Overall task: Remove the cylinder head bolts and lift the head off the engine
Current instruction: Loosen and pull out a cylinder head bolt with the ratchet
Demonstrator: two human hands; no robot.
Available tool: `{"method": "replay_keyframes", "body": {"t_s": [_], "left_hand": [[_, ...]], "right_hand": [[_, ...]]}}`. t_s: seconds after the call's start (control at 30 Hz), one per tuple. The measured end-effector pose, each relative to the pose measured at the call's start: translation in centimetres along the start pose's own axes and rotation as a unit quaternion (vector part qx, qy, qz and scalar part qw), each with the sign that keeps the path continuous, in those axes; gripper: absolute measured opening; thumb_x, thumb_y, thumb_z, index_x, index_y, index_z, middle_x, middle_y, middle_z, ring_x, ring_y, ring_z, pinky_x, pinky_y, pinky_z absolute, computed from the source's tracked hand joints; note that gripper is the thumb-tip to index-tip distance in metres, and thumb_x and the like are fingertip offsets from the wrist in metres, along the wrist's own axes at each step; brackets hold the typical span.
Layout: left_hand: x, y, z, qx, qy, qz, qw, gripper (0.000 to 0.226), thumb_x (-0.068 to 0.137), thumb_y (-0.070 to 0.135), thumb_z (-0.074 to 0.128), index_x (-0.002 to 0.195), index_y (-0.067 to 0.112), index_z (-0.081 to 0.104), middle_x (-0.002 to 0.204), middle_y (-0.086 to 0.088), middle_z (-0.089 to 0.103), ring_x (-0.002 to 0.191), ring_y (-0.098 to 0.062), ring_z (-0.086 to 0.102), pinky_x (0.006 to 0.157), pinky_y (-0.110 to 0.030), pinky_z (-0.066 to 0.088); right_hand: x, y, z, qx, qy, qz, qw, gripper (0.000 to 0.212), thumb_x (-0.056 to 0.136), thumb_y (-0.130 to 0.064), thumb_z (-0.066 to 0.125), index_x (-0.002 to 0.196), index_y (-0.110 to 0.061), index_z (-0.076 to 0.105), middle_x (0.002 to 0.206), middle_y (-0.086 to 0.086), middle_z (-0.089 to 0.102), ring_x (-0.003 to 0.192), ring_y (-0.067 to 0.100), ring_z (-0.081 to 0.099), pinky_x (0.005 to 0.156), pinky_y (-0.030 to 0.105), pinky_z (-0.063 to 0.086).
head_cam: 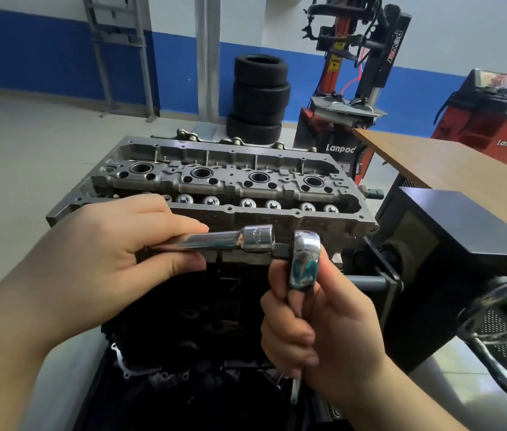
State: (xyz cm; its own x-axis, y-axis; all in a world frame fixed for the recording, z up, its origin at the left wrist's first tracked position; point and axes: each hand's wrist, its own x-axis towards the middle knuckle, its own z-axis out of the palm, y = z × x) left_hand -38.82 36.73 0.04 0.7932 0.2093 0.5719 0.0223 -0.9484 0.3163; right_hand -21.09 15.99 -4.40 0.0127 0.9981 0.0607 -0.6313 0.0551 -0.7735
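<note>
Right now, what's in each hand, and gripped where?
Left hand pinches the chrome extension bar at its thin end. Right hand grips the ratchet by the handle, just below its head. The bar's socket end meets the ratchet's drive.

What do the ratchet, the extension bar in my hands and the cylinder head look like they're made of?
Ratchet: polished, chrome-looking steel, judging by its mirror-like reflections; right hand grips its handle.
Extension bar: same bright mirror finish, likely chromed steel; left hand pinches it.
Cylinder head: dull, pale grey cast metal, probably aluminium, with a matte, slightly grainy surface.
</note>
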Motion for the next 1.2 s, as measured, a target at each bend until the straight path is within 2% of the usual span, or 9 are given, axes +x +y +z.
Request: {"method": "replay_keyframes", "body": {"t_s": [0.13,0.23,0.4,0.57,0.73,0.93,1.03,1.13,1.2], "left_hand": [[-0.2,0.0,-0.1,0.024,0.007,0.004,1.0,0.032,0.09,0.059,0.07,0.122,0.052,0.069,0.093,0.022,0.066,0.083,-0.006,0.067,0.065,-0.035,0.053],[-0.4,0.1,-0.3,0.027,-0.005,-0.003,1.0,0.037,0.086,0.062,0.072,0.121,0.05,0.069,0.1,0.033,0.065,0.088,0.005,0.066,0.074,-0.024,0.051],[-0.4,0.5,-0.6,0.037,-0.02,0.001,0.999,0.02,0.088,0.058,0.069,0.107,0.05,0.069,0.09,0.024,0.066,0.08,-0.001,0.066,0.066,-0.028,0.049],[-0.4,1.4,-0.6,0.021,-0.051,0.002,0.998,0.023,0.093,0.057,0.061,0.108,0.045,0.072,0.084,0.021,0.067,0.076,-0.001,0.067,0.062,-0.032,0.051],[-0.2,1.7,-0.5,0.021,-0.058,0.007,0.998,0.023,0.093,0.055,0.06,0.104,0.042,0.075,0.078,0.019,0.064,0.071,0.0,0.064,0.058,-0.036,0.053],[-0.3,1.5,-0.5,0.066,-0.034,0.007,0.997,0.026,0.091,0.058,0.057,0.101,0.043,0.076,0.074,0.021,0.061,0.068,0.0,0.06,0.055,-0.035,0.051],[-0.3,1.4,-0.9,0.081,-0.005,0.006,0.997,0.024,0.09,0.058,0.059,0.1,0.044,0.076,0.073,0.02,0.061,0.068,-0.001,0.06,0.054,-0.035,0.049],[-0.2,1.6,-1.3,0.077,0.047,0.01,0.996,0.022,0.091,0.055,0.062,0.099,0.042,0.077,0.074,0.016,0.063,0.07,-0.005,0.062,0.055,-0.037,0.05],[0.0,1.9,-1.5,0.061,0.101,0.019,0.993,0.022,0.094,0.051,0.066,0.106,0.038,0.08,0.078,0.014,0.066,0.074,-0.009,0.064,0.059,-0.038,0.052]], "right_hand": [[0.1,0.1,-0.3,0.009,0.015,-0.006,1.0,0.054,0.092,-0.068,0.061,0.092,-0.015,0.051,0.054,-0.002,0.035,0.037,0.014,0.025,0.042,0.023,0.036],[0.3,0.3,-0.3,0.003,0.019,-0.006,1.0,0.055,0.092,-0.068,0.061,0.093,-0.016,0.043,0.054,-0.002,0.035,0.037,0.013,0.027,0.041,0.023,0.037],[0.3,0.4,-0.5,-0.021,0.029,0.004,0.999,0.066,0.092,-0.069,0.06,0.088,-0.015,0.021,0.054,-0.003,0.036,0.037,0.01,0.032,0.042,0.024,0.035],[0.3,0.7,-0.6,-0.044,0.01,0.02,0.999,0.056,0.09,-0.073,0.058,0.086,-0.017,0.052,0.054,-0.003,0.038,0.038,0.008,0.035,0.043,0.023,0.035],[0.4,1.1,-0.7,-0.038,-0.003,0.022,0.999,0.06,0.091,-0.073,0.059,0.085,-0.016,0.043,0.055,-0.003,0.039,0.039,0.008,0.036,0.043,0.024,0.036],[1.3,2.2,-1.0,-0.079,0.01,-0.04,0.996,0.064,0.094,-0.075,0.048,0.103,-0.014,0.062,0.066,0.008,0.053,0.042,0.01,0.043,0.049,0.026,0.042],[1.3,2.4,-0.6,-0.197,0.105,-0.101,0.97,0.064,0.099,-0.071,0.044,0.115,-0.014,0.068,0.081,0.031,0.058,0.051,0.019,0.049,0.057,0.034,0.043],[1.7,2.2,1.8,-0.291,0.242,-0.223,0.898,0.045,0.106,-0.058,0.044,0.128,-0.027,0.069,0.098,0.016,0.073,0.073,0.023,0.063,0.067,0.031,0.049],[2.4,1.0,4.1,-0.323,0.277,-0.283,0.859,0.05,0.097,-0.069,0.053,0.127,-0.033,0.07,0.099,0.005,0.075,0.086,0.016,0.068,0.073,0.028,0.053]]}}
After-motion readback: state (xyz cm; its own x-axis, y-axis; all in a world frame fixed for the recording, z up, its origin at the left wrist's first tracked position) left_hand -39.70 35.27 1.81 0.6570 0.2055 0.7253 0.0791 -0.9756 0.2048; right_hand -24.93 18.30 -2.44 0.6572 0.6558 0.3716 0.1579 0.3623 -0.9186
